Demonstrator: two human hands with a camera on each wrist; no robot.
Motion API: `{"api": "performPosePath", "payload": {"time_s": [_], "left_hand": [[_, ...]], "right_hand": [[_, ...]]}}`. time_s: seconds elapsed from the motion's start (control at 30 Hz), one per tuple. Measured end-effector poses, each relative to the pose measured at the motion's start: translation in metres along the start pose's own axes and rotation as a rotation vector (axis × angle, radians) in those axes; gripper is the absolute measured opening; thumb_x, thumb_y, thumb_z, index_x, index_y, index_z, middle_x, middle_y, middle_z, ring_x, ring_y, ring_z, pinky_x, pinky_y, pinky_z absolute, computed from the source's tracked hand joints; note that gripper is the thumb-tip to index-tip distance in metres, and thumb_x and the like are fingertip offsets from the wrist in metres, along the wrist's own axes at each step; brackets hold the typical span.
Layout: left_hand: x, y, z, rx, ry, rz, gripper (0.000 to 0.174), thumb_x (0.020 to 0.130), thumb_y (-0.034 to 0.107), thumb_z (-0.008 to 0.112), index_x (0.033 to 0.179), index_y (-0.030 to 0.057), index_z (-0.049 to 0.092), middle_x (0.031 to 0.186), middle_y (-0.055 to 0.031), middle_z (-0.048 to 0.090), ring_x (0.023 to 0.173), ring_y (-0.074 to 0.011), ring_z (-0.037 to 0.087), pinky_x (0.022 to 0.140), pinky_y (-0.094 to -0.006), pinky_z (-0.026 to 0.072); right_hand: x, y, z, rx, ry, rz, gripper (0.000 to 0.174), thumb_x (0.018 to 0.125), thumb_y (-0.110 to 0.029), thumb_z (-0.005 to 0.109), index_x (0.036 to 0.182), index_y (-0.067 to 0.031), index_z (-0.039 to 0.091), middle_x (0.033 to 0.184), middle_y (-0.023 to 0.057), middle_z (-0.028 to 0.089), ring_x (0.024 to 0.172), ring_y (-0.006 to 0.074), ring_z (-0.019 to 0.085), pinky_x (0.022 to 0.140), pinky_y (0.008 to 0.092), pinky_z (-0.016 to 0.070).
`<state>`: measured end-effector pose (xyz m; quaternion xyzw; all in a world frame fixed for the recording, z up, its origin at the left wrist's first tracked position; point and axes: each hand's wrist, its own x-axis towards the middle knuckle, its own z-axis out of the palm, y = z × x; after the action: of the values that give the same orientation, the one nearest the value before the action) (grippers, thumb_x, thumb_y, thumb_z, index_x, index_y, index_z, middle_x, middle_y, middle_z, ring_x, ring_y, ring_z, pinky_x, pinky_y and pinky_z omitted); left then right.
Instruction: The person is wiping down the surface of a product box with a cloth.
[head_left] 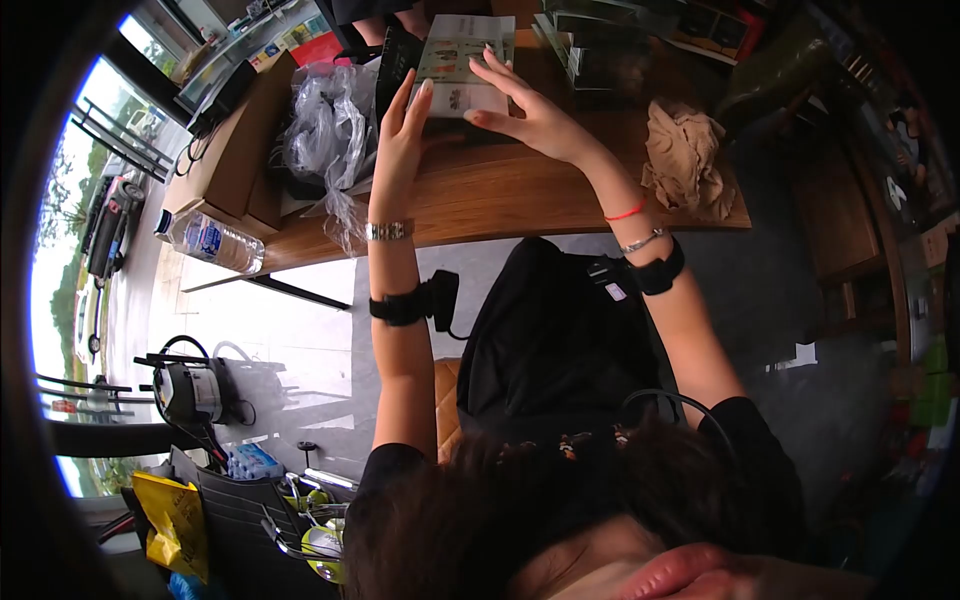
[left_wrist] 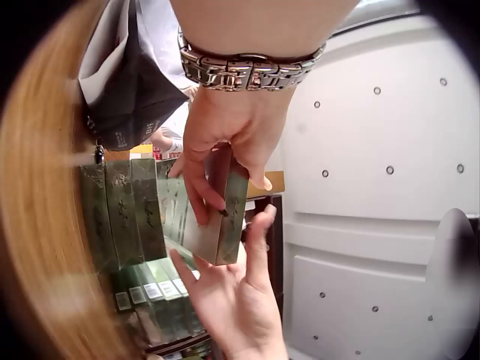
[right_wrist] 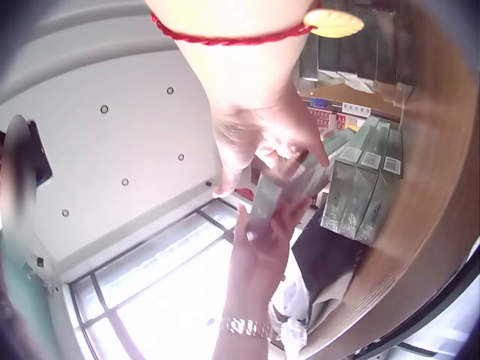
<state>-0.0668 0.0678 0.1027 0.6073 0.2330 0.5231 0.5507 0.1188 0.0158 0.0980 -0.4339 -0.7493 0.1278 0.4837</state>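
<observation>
A pale green box (head_left: 465, 85) with small printed pictures stands over the wooden table, between both hands. My left hand (head_left: 402, 140), below a metal watch, lies along the box's left side with its fingers straight. In the left wrist view its fingertips touch the box (left_wrist: 232, 217) and its thumb sticks out beside it. From the right, my right hand (head_left: 545, 125) reaches to the box with spread, straight fingers; its palm faces the box in the left wrist view. Dark script runs down the box's narrow green side.
Several similar wrapped green boxes (left_wrist: 120, 214) stand close by on the table (head_left: 500, 190). A clear plastic bag (head_left: 325, 130) lies to the left, near a cardboard box (head_left: 235, 150) and a water bottle (head_left: 215, 243). Crumpled brown paper (head_left: 685, 155) rests at the right end.
</observation>
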Motion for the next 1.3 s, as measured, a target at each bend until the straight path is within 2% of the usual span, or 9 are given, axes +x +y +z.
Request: {"api": "performPosePath", "payload": {"time_s": [0.07,0.13,0.23,0.37,1.0,1.1,1.17,1.23,1.3], "left_hand": [[0.030,-0.019,-0.008,0.081,0.006,0.012,0.069,0.095,0.033,0.065,0.146,-0.0048,0.036,0.131,-0.0163,0.058,0.112,-0.0229,0.061,0.092,-0.0323,0.0525],[0.054,-0.044,-0.027,0.877,-0.057,0.257,0.083,0.087,0.040,0.073,0.144,-0.0086,0.037,0.132,-0.0223,0.057,0.117,-0.0287,0.060,0.099,-0.0351,0.0480],[0.044,-0.053,-0.033,0.819,-0.162,0.178,0.089,0.081,0.041,0.079,0.143,-0.0072,0.039,0.132,-0.0250,0.058,0.121,-0.0308,0.058,0.103,-0.0362,0.0439],[0.035,-0.049,-0.033,0.642,-0.172,0.094,0.077,0.083,0.033,0.079,0.144,-0.0004,0.044,0.127,-0.0182,0.063,0.118,-0.0203,0.059,0.099,-0.0312,0.0448],[0.029,-0.069,-0.044,0.584,-0.143,0.114,0.072,0.094,0.026,0.067,0.153,0.0075,0.030,0.135,-0.0189,0.058,0.122,-0.0164,0.055,0.102,-0.0281,0.0399],[0.027,-0.076,-0.048,0.559,-0.133,0.145,0.072,0.094,0.025,0.067,0.153,0.0075,0.029,0.133,-0.0201,0.059,0.119,-0.0166,0.056,0.101,-0.0283,0.0404],[0.028,-0.077,-0.048,0.605,-0.125,0.245,0.073,0.094,0.025,0.067,0.153,0.0081,0.028,0.127,-0.0179,0.063,0.106,-0.0154,0.060,0.095,-0.0276,0.0439],[0.023,-0.076,-0.050,0.701,-0.123,0.115,0.078,0.092,0.024,0.070,0.153,0.0025,0.026,0.111,-0.0166,0.065,0.079,-0.0135,0.056,0.080,-0.0278,0.0479],[0.007,-0.060,-0.032,0.556,-0.106,0.088,0.084,0.091,0.025,0.071,0.153,-0.0013,0.021,0.126,-0.0245,0.058,0.103,-0.0225,0.061,0.092,-0.0312,0.0469]], "right_hand": [[0.012,0.027,0.010,-0.164,0.106,-0.118,0.091,0.080,-0.046,0.077,0.151,-0.0091,0.034,0.160,0.0206,0.020,0.148,0.0341,0.018,0.116,0.0434,0.0301],[0.023,0.043,0.010,-0.094,0.102,-0.044,0.093,0.077,-0.040,0.082,0.150,-0.0074,0.034,0.157,0.0242,0.023,0.146,0.0384,0.022,0.114,0.0456,0.0319],[0.011,0.047,0.021,-0.492,0.148,0.168,0.095,0.075,-0.037,0.083,0.151,-0.0073,0.033,0.154,0.0271,0.030,0.144,0.0379,0.029,0.113,0.0445,0.0340],[0.004,0.060,0.031,-0.071,0.316,0.103,0.098,0.075,-0.033,0.084,0.148,0.0029,0.031,0.143,0.0311,0.043,0.133,0.0364,0.047,0.106,0.0391,0.0426],[-0.001,0.033,0.038,-0.167,0.496,0.048,0.086,0.069,-0.027,0.087,0.139,0.0023,0.047,0.131,0.0235,0.055,0.118,0.0313,0.059,0.095,0.0349,0.0513],[-0.002,0.017,0.025,-0.260,0.478,0.058,0.077,0.070,-0.030,0.086,0.136,-0.0061,0.054,0.129,0.0185,0.060,0.113,0.0310,0.062,0.089,0.0355,0.0540],[0.001,-0.024,-0.015,-0.562,0.080,0.245,0.067,0.071,-0.035,0.084,0.131,-0.0166,0.062,0.123,0.0111,0.066,0.102,0.0276,0.068,0.081,0.0348,0.0561],[0.011,-0.042,-0.049,-0.611,0.427,-0.055,0.054,0.071,-0.038,0.083,0.120,-0.0221,0.068,0.103,0.0019,0.072,0.085,0.0214,0.069,0.075,0.0338,0.0563],[0.024,-0.056,-0.103,-0.938,0.590,-0.217,0.052,0.070,-0.034,0.082,0.118,-0.0206,0.067,0.105,-0.0021,0.069,0.100,0.0212,0.064,0.082,0.0345,0.0543]]}}
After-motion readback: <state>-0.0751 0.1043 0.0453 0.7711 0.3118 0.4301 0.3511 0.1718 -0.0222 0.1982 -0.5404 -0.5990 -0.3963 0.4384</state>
